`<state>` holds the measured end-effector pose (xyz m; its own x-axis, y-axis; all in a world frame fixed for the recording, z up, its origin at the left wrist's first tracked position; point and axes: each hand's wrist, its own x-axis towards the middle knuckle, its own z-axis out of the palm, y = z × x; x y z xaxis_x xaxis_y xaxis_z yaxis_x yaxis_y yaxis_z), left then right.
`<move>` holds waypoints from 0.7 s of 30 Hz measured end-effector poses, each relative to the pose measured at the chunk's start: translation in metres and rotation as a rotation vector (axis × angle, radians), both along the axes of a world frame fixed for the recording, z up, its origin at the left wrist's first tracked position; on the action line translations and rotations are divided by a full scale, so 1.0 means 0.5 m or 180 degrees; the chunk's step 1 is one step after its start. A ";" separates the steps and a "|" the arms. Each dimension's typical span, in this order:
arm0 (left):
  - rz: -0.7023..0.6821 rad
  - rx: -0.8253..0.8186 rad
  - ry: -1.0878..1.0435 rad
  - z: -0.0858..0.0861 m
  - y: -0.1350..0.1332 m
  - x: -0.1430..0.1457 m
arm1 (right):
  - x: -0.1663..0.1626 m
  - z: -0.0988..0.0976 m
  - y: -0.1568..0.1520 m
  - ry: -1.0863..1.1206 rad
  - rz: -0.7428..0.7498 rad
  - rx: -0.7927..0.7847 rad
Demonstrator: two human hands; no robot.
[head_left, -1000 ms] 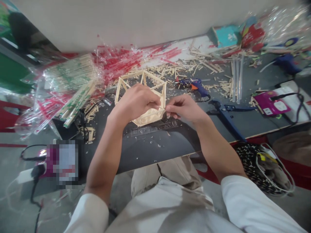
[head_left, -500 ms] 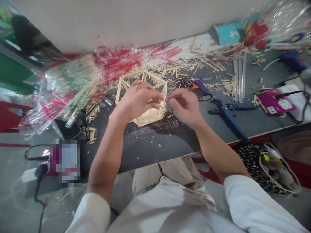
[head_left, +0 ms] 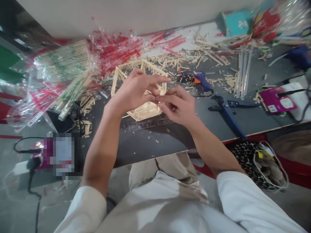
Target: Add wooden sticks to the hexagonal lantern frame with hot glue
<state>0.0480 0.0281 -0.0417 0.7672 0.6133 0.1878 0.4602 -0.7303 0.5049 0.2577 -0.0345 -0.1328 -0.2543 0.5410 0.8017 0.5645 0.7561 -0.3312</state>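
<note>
A pale frame built of thin wooden sticks point(head_left: 152, 111) stands on the dark table, partly hidden by my hands. My left hand point(head_left: 136, 89) is above its middle, thumb pinched inward and index finger stretched to the right. My right hand point(head_left: 178, 103) is at the frame's right side, its fingertips pressed together and meeting the left hand's. Whatever small thing is between the fingertips is too small to make out. A clear ruler point(head_left: 138, 125) lies in front of the frame. Right of the hands lies a blue hot glue gun point(head_left: 202, 81).
Blue-handled cutters point(head_left: 228, 116) lie to the right, near clear glue sticks point(head_left: 244, 72). Wood offcuts point(head_left: 175, 60) cover the back of the table. Packs of sticks point(head_left: 65, 61) are at the left. A purple box point(head_left: 277, 99) with a black cable sits at the right.
My right hand has moved left and its fingertips now meet those of my left hand. My left index finger has stretched out to the right. The view has shifted slightly.
</note>
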 end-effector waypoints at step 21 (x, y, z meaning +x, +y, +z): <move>0.0635 0.0534 0.0002 0.051 0.028 -0.114 | 0.014 -0.005 0.003 0.0235 0.0331 -0.0135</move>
